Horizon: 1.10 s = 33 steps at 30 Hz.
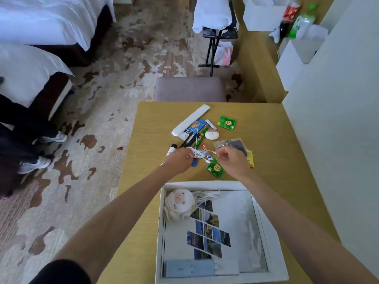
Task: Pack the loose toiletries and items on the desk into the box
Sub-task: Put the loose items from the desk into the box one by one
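Note:
Both of my hands hold a white cable (202, 153) above the desk (272, 152). My left hand (180, 159) grips its bundled loops, and my right hand (232, 160) pinches the other end. Under them lie a green tea sachet (215, 169), a blue item (194, 163) and small tubes. Farther back sit another green sachet (226, 122), a long white case (190, 119), a colourful packet (194, 128), a white oval case (212, 135) and a clear bag (231, 145). The white open box (274, 232) stands near me and holds round pads (180, 203), another white cable (207, 196) and a grey-blue box (190, 268).
A padded chair (189, 89) stands behind the desk. A white wall (338, 119) borders the desk's right side. Beds (41, 27) and a person's legs and shoes (34, 152) are at the left on patterned carpet. Bottles (295, 19) stand on a far shelf.

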Motion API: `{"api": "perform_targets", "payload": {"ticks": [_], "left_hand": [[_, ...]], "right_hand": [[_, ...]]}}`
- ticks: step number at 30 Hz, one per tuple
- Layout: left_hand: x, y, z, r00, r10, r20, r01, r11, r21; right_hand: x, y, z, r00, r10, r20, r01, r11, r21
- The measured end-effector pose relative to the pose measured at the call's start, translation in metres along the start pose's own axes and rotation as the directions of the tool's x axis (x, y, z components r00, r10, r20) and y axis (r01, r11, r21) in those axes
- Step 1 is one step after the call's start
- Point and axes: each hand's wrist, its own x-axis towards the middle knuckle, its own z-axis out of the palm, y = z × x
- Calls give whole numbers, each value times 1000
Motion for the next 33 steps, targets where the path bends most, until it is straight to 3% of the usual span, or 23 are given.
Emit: {"api": "perform_targets", "payload": {"ticks": [5,9,12,17,21,23,25,29,33], "left_hand": [[45,-5,10,997,75,-3,-71,960,271],[73,2,24,993,107,49,-118,897,425],[86,-1,35,990,131,55,-141,869,474],[104,-16,41,956,285,75,-283,816,503],[102,-23,32,958,277,-72,-250,932,261],[95,-24,22,960,168,-222,-157,985,67],[84,-25,8,969,-4,-247,-45,980,-193],[60,-31,-19,970,-184,-158,51,792,-609],[36,-36,-33,974,-196,-118,22,591,-806]], "right_hand": [[26,12,17,990,86,110,-74,991,-110],[49,24,21,984,161,80,-148,978,-149],[70,28,21,978,196,73,-178,962,-205],[107,29,23,984,176,18,-165,950,-265],[137,28,29,997,60,-39,-69,949,-308],[151,27,34,999,-37,-27,25,931,-363],[164,28,39,994,-88,58,105,881,-462],[175,32,48,981,-65,181,163,778,-606],[166,38,55,987,-40,157,130,775,-619]]}}
